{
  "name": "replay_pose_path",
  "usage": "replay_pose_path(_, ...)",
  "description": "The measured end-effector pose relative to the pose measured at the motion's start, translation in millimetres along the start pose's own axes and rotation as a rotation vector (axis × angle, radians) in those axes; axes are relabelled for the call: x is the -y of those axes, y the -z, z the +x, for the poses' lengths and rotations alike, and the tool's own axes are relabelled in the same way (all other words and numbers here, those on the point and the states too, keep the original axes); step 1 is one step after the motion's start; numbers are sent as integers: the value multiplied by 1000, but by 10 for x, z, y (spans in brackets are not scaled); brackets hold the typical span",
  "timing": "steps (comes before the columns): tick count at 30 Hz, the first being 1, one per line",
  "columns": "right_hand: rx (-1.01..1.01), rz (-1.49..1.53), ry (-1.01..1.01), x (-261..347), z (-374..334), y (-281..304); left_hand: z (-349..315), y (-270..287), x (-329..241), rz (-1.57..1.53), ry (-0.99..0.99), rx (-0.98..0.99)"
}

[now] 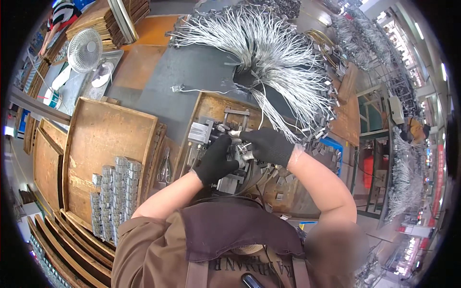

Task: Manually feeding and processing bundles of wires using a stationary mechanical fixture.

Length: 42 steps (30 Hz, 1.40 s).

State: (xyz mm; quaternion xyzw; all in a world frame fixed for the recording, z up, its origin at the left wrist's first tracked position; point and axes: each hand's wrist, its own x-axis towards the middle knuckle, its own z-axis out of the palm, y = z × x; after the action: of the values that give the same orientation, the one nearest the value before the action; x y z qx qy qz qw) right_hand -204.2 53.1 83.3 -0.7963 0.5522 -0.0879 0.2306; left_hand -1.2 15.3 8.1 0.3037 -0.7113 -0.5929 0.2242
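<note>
Both gloved hands crowd the small metal fixture (225,139) at the tabletop's (211,103) centre. The right hand (266,145) pinches a small metal part (246,152) with a white wire (263,113) trailing toward twelve o'clock; the left hand (216,161) clamps the fixture's side. Risk, I'd say: that wire snagging the big bundle (269,53), or fingertips caught in the fixture.
</note>
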Motion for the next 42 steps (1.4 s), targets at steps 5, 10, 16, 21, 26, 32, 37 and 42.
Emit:
replay_pose_path(5, 125, -121, 26, 75, 98, 61, -23, 116, -36, 439, -59, 43)
replay_pose_path(10, 239, 107, -243, 142, 206, 66, 106, 5, 128, -112, 19, -42)
replay_pose_path(16, 302, -71, -254, 121, 347, -13, 295, -47, 323, -311, 204, 55)
replay_pose_path(21, 67, -120, -118, -89, 172, -118, 351, 14, 222, -270, 247, 111)
replay_pose_path(26, -164, -124, -104, 16, -52, 116, 264, 28, 300, -495, 422, 96)
replay_pose_path(32, -161, -123, -35, 48, -126, -367, 208, -169, 396, -587, 402, 60)
replay_pose_path(37, -174, -177, -34, -185, -179, -647, 31, 4, -15, 265, -52, 91)
replay_pose_path(42, 91, -243, -207, -59, 99, -643, 107, -28, 164, 460, 22, 30)
